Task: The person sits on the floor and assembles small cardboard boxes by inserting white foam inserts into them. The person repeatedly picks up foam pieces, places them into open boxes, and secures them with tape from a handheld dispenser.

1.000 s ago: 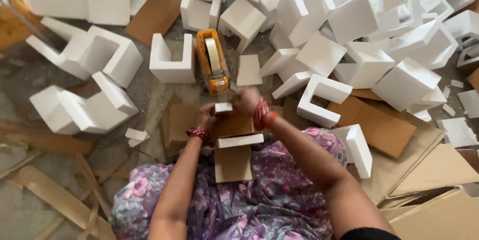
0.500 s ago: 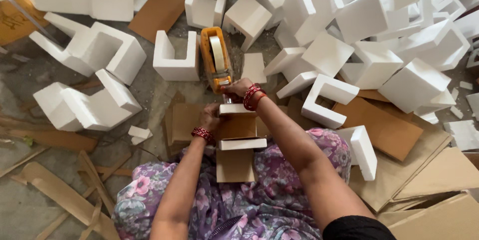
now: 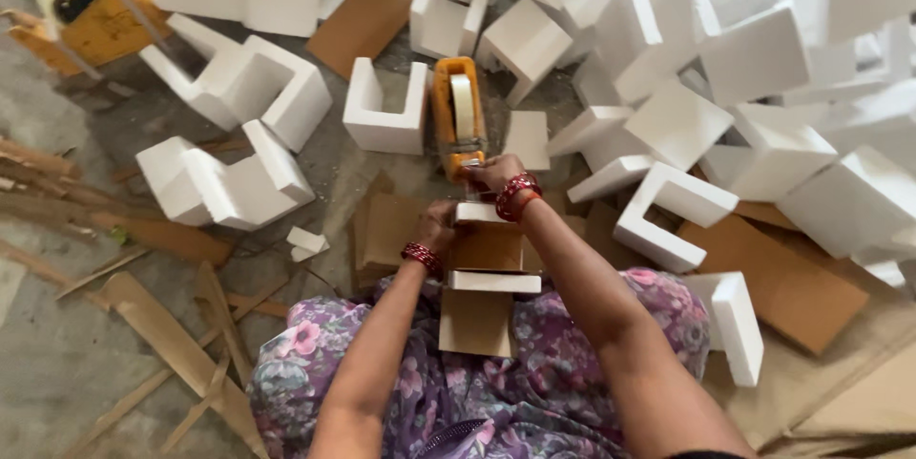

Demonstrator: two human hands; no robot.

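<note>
An orange tape dispenser (image 3: 456, 115) with a pale tape roll lies ahead of my lap. My right hand (image 3: 493, 173) grips its handle at the far end of a brown cardboard package (image 3: 485, 273). The package rests on my lap and carries white foam pieces (image 3: 494, 281) across it. My left hand (image 3: 439, 227) presses on the package's left far corner, fingers curled against it. Red bangles circle both wrists.
White foam blocks (image 3: 234, 182) and U-shaped foam pieces (image 3: 385, 111) are heaped over the floor ahead and to the right. Flat cardboard sheets (image 3: 787, 282) lie at right, wooden strips (image 3: 172, 344) at left. A second tape roll on a yellow holder (image 3: 81, 15) sits far left.
My right hand has stayed on the dispenser at the package's far end while the view has shifted and the dispenser has swung slightly. My left hand has kept its hold on the package.
</note>
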